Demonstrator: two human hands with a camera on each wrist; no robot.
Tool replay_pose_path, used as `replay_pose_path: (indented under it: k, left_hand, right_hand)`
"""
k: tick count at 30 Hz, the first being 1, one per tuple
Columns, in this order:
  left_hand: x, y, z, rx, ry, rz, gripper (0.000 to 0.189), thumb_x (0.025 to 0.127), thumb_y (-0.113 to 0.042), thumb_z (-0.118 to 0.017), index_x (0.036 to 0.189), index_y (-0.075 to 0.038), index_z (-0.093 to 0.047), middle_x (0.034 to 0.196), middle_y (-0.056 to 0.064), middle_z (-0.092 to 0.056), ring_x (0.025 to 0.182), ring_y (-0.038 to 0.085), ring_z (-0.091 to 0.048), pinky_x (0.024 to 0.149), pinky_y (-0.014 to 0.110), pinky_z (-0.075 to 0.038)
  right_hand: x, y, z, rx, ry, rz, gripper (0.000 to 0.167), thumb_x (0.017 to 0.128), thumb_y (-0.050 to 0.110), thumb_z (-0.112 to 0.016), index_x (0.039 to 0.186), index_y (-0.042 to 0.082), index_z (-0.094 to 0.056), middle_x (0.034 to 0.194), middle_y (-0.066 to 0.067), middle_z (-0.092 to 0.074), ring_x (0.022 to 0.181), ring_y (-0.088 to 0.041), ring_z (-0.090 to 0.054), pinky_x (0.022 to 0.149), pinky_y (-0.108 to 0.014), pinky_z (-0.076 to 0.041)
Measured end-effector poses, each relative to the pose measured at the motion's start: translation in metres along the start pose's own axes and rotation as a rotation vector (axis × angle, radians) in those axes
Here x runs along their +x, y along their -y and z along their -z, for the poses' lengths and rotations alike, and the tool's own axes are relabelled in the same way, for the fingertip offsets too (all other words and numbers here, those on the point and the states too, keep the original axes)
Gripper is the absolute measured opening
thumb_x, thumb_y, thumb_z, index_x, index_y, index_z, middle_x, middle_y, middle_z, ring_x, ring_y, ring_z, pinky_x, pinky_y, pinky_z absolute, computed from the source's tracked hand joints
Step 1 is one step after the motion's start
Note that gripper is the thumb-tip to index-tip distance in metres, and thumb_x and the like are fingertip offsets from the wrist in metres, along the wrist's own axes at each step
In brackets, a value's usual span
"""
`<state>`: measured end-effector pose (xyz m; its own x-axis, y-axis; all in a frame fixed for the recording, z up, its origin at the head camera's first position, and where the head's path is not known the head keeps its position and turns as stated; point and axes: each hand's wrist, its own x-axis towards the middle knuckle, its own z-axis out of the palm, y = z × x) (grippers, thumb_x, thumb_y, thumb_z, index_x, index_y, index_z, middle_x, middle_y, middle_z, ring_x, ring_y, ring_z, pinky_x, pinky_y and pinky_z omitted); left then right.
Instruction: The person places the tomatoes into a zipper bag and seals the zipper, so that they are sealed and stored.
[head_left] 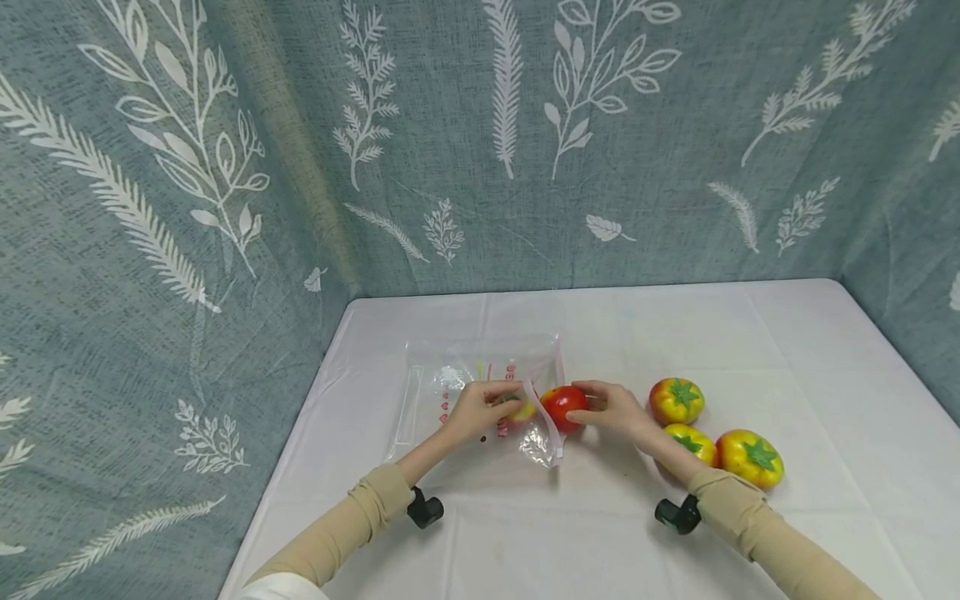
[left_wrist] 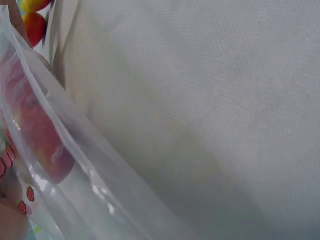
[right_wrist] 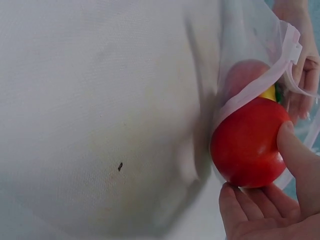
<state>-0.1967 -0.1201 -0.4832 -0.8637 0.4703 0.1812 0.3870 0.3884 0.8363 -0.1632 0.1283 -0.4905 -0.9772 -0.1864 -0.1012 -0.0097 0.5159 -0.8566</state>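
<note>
A clear zip bag (head_left: 427, 400) with a pink-edged mouth and red prints lies on the table. My left hand (head_left: 477, 408) grips it near the mouth, fingers and thumb curled around the plastic. Inside, partly veiled by the film, is one tomato (right_wrist: 245, 75), also visible through the bag (left_wrist: 37, 130) in the left wrist view. My right hand (head_left: 611, 410) holds a shiny red tomato (right_wrist: 250, 145) between thumb and fingers, right at the bag's mouth and partly within its edge. The white slider (right_wrist: 296, 52) sits at one end of the zip.
To the right, near my right forearm, lie three red-and-yellow tomatoes with green star-shaped tops: one farther back (head_left: 677, 401), one partly behind the forearm (head_left: 693, 443) and one at the far right (head_left: 750, 458). A white cloth covers the table (head_left: 510, 550); patterned curtains (head_left: 465, 150) stand behind and beside it.
</note>
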Motion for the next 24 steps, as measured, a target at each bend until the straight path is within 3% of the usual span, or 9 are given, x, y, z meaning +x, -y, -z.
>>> replay_pose_path:
  k: [4, 6, 10, 13, 18, 24]
  left_hand:
    - [0.001, -0.001, 0.000, -0.005, 0.002, -0.007, 0.028, 0.084, -0.007, -0.069, 0.111, 0.002, -0.068, 0.113, 0.017, -0.069, 0.074, 0.005, -0.050, 0.063, 0.013, -0.042]
    - [-0.002, -0.011, 0.003, 0.000, 0.006, -0.007, 0.027, 0.084, -0.004, -0.069, 0.110, 0.004, -0.068, 0.114, 0.019, -0.068, 0.076, 0.007, -0.051, 0.064, 0.013, -0.042]
    - [-0.001, -0.013, 0.002, 0.008, 0.003, -0.001, 0.028, 0.084, -0.003, -0.068, 0.111, 0.006, -0.067, 0.114, 0.021, -0.067, 0.076, 0.011, -0.050, 0.063, 0.013, -0.040]
    - [0.002, -0.003, 0.001, 0.002, -0.003, -0.003, 0.028, 0.084, -0.005, -0.069, 0.111, 0.003, -0.068, 0.115, 0.018, -0.067, 0.075, 0.008, -0.051, 0.062, 0.013, -0.041]
    - [0.001, -0.004, 0.002, 0.006, -0.006, 0.000, 0.027, 0.085, -0.007, -0.069, 0.111, 0.001, -0.069, 0.114, 0.016, -0.068, 0.075, 0.004, -0.052, 0.063, 0.013, -0.043]
    - [0.001, -0.004, 0.002, -0.001, -0.004, 0.004, 0.027, 0.085, -0.008, -0.069, 0.111, 0.000, -0.069, 0.109, 0.016, -0.070, 0.064, 0.004, -0.046, 0.054, 0.014, -0.037]
  right_hand:
    - [0.000, 0.001, -0.002, -0.007, 0.003, 0.006, 0.059, 0.085, 0.027, -0.072, 0.134, 0.002, -0.051, 0.134, -0.021, -0.054, 0.118, -0.038, -0.056, 0.091, -0.041, -0.052]
    - [0.001, 0.001, -0.003, -0.010, 0.009, 0.012, 0.059, 0.085, 0.027, -0.072, 0.134, 0.001, -0.050, 0.135, -0.021, -0.054, 0.117, -0.038, -0.056, 0.091, -0.042, -0.052]
    - [0.001, 0.002, -0.005, -0.012, 0.015, 0.030, 0.059, 0.085, 0.026, -0.071, 0.134, 0.000, -0.050, 0.135, -0.022, -0.054, 0.117, -0.039, -0.056, 0.092, -0.042, -0.051]
    - [0.003, 0.002, -0.008, 0.002, 0.017, 0.047, 0.058, 0.085, 0.024, -0.071, 0.133, -0.001, -0.050, 0.134, -0.023, -0.053, 0.117, -0.039, -0.056, 0.092, -0.042, -0.051]
    - [0.005, 0.000, -0.013, 0.047, 0.024, 0.056, 0.058, 0.085, 0.021, -0.072, 0.133, -0.002, -0.049, 0.134, -0.024, -0.053, 0.117, -0.039, -0.057, 0.092, -0.041, -0.051]
    - [0.005, 0.003, -0.018, 0.044, 0.015, 0.069, 0.057, 0.085, 0.020, -0.071, 0.134, -0.002, -0.049, 0.135, -0.024, -0.053, 0.117, -0.038, -0.057, 0.092, -0.040, -0.051]
